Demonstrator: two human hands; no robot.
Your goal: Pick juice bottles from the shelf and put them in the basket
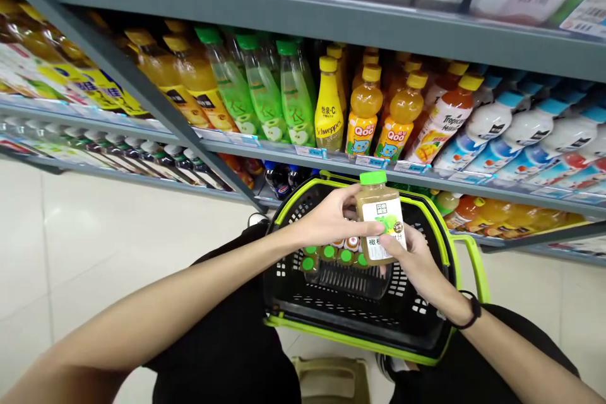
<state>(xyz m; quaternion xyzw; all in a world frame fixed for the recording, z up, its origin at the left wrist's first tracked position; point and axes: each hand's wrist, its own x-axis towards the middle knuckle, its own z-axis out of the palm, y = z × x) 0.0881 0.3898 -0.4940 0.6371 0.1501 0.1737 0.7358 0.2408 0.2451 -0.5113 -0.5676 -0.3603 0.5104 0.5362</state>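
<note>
Between my hands is a juice bottle (pixel 372 202) with a green cap, a white label and brownish liquid, tilted slightly. My left hand (pixel 336 218) wraps its left side, with a finger across the label. Gripping the lower right side is my right hand (pixel 416 259), its thumb on the label. Below the bottle sits a black shopping basket (pixel 350 315) with a lime-green rim and handle. Inside the basket, several small green-capped bottles (pixel 329 253) stand together at the left, beside a few white-and-red tops partly hidden by my left hand.
A grey shelf (pixel 303 158) ahead carries rows of drinks, including a yellow Schweppes bottle (pixel 328 104) and Qoo bottles (pixel 364 110). Above it, an upper shelf edge (pixel 303 19) juts out. A beige stool (pixel 331 382) stands on the tiled floor between my legs.
</note>
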